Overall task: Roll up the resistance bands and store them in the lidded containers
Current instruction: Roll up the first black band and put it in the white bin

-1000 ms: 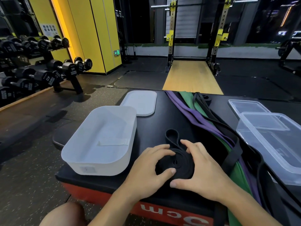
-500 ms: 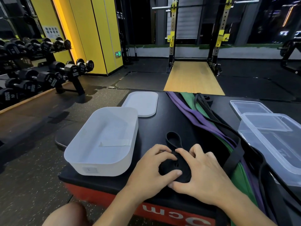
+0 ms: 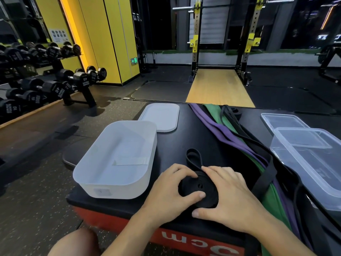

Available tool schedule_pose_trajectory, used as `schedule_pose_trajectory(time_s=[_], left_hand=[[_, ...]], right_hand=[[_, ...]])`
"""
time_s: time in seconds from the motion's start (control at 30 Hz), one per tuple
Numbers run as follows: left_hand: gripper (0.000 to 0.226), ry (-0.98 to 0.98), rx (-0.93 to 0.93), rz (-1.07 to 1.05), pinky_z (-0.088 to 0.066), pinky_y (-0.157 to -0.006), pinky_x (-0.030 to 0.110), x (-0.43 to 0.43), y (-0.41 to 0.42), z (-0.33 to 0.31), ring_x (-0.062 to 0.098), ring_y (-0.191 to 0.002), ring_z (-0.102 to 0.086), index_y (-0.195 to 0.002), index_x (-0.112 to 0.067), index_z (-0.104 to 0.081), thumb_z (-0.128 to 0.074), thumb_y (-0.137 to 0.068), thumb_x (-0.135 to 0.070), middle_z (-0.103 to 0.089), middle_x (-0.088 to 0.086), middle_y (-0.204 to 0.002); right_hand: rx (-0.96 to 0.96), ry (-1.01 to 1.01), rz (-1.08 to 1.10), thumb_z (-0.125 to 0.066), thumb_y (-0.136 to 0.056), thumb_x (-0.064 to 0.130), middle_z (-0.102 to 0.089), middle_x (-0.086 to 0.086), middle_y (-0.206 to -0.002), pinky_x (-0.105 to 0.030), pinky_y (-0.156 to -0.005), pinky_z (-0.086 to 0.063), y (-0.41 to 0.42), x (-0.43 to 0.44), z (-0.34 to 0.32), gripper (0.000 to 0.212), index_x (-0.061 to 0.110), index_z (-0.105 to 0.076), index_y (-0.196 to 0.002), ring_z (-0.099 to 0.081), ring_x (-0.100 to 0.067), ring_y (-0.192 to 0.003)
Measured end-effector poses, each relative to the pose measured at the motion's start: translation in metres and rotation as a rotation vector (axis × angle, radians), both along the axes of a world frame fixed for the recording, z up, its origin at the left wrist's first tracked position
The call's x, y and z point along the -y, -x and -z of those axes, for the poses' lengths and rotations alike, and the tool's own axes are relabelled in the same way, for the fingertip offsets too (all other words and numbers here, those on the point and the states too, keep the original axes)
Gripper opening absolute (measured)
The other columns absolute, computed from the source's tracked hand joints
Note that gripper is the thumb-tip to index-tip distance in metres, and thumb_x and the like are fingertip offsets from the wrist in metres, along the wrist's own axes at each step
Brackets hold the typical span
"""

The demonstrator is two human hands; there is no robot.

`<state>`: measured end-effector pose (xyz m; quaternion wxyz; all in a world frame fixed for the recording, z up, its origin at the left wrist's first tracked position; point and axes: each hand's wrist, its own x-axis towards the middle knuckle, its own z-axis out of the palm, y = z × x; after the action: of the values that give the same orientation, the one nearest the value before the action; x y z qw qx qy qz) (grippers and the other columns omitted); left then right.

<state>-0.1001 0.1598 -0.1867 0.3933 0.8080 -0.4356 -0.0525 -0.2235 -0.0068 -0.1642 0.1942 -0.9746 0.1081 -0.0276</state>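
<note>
While the black band coil (image 3: pixel 200 189) lay flat near the front edge of the desk (image 3: pixel 177 145), wound most of the way, a short loop of its tail (image 3: pixel 193 157) trailed unrolled toward the far side. The left hand (image 3: pixel 171 191) cupped the coil from the left, thumb pressed on its near rim. The right hand (image 3: pixel 230 196) clasped it from the right, fingers over the top. Both were closed round it, holding the turns together.

The likely trouble was spring-back. Rubber wound flat tends to unwind, so a slackened grip, or the lift across to the open white container (image 3: pixel 118 159) just beside it on the left, could let the turns loosen or telescope. The purple band (image 3: pixel 225 130) and green band (image 3: pixel 271 198) lay just to the right, where the tail might snag.
</note>
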Motion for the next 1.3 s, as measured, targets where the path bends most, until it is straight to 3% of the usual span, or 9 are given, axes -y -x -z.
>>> schedule_pose_trajectory(time_s=[0.23, 0.33, 0.43, 0.57, 0.83, 0.93, 1.03, 1.17, 1.3], left_hand=[[0.021, 0.036, 0.038, -0.038, -0.045, -0.107, 0.025, 0.003, 0.002, 0.002, -0.005, -0.126, -0.050, -0.122, -0.038, -0.063, -0.062, -0.101, -0.036, -0.046, -0.031, -0.129], [0.046, -0.102, 0.184, -0.029, -0.012, -0.126, 0.025, 0.007, 0.004, 0.002, -0.006, -0.152, -0.005, -0.150, -0.043, -0.043, -0.051, -0.105, -0.039, -0.016, -0.031, -0.160], [0.056, -0.275, 0.231, -0.016, 0.011, -0.129, 0.039, 0.012, 0.003, 0.000, -0.001, -0.153, 0.023, -0.161, -0.046, -0.021, -0.036, -0.107, -0.039, -0.001, -0.029, -0.169], [0.056, -0.271, 0.174, -0.081, 0.007, -0.130, 0.046, 0.016, 0.003, 0.002, 0.002, -0.156, 0.007, -0.157, -0.044, -0.031, -0.034, -0.101, -0.045, -0.031, -0.024, -0.150], [0.056, -0.250, 0.241, -0.243, -0.032, -0.111, 0.029, 0.015, 0.008, 0.004, 0.008, -0.125, -0.029, -0.140, -0.038, -0.051, -0.025, -0.099, -0.065, -0.033, -0.016, -0.119], [0.044, -0.207, 0.190, -0.319, -0.034, -0.109, 0.031, 0.013, 0.008, 0.001, 0.009, -0.121, -0.032, -0.112, -0.033, -0.062, -0.033, -0.101, -0.063, -0.029, -0.017, -0.127], [0.036, -0.216, 0.211, -0.293, -0.027, -0.112, 0.029, 0.013, 0.009, 0.002, 0.008, -0.135, -0.029, -0.109, -0.031, -0.059, -0.037, -0.104, -0.059, -0.038, -0.021, -0.143], [0.027, -0.126, 0.225, -0.249, -0.032, -0.102, 0.023, 0.012, 0.008, 0.002, 0.000, -0.113, -0.044, -0.109, -0.032, -0.063, -0.045, -0.105, -0.052, -0.055, -0.023, -0.112], [0.021, -0.084, 0.239, -0.220, -0.039, -0.097, 0.024, 0.012, 0.006, 0.006, 0.000, -0.107, -0.048, -0.114, -0.032, -0.069, -0.050, -0.106, -0.040, -0.056, -0.024, -0.108]], right_hand=[[0.063, -0.077, -0.023, -0.072, -0.067, 0.070, -0.011, 0.047, -0.119, -0.018, -0.102, -0.025, 0.005, -0.003, -0.004, 0.109, 0.048, -0.007, -0.153, -0.016, 0.014, -0.115], [0.071, -0.027, -0.070, -0.067, -0.068, 0.062, -0.001, 0.057, -0.122, -0.014, -0.100, -0.024, 0.004, -0.006, -0.007, 0.099, 0.047, -0.012, -0.148, -0.012, 0.020, -0.118], [0.076, -0.004, -0.095, -0.063, -0.067, 0.059, -0.004, 0.053, -0.126, -0.015, -0.106, -0.023, 0.003, -0.005, -0.004, 0.096, 0.046, -0.014, -0.148, -0.015, 0.013, -0.124], [0.086, 0.002, -0.094, -0.060, -0.065, 0.060, -0.016, 0.042, -0.126, -0.020, -0.111, -0.024, 0.003, -0.003, 0.000, 0.092, 0.046, -0.018, -0.145, -0.020, 0.007, -0.129], [0.092, 0.007, -0.039, -0.061, -0.065, 0.058, -0.020, 0.039, -0.125, -0.019, -0.108, -0.023, 0.003, -0.005, -0.002, 0.086, 0.047, -0.021, -0.140, -0.018, 0.008, -0.118], [0.118, 0.011, 0.018, -0.057, -0.061, 0.061, -0.030, 0.033, -0.128, -0.025, -0.112, -0.025, 0.001, -0.003, 0.003, 0.081, 0.046, -0.027, -0.135, -0.027, 0.001, -0.123], [0.130, 0.024, 0.085, -0.054, -0.060, 0.064, -0.035, 0.029, -0.127, -0.029, -0.112, -0.026, -0.002, -0.001, 0.006, 0.078, 0.044, -0.030, -0.131, -0.032, -0.005, -0.122], [0.127, 0.055, 0.135, -0.049, -0.059, 0.068, -0.036, 0.027, -0.131, -0.028, -0.110, -0.026, -0.004, -0.001, 0.007, 0.079, 0.042, -0.031, -0.132, -0.032, -0.007, -0.123], [0.125, 0.080, 0.179, -0.048, -0.060, 0.069, -0.038, 0.025, -0.134, -0.029, -0.111, -0.027, -0.005, -0.001, 0.008, 0.085, 0.038, -0.033, -0.137, -0.034, -0.009, -0.125]])
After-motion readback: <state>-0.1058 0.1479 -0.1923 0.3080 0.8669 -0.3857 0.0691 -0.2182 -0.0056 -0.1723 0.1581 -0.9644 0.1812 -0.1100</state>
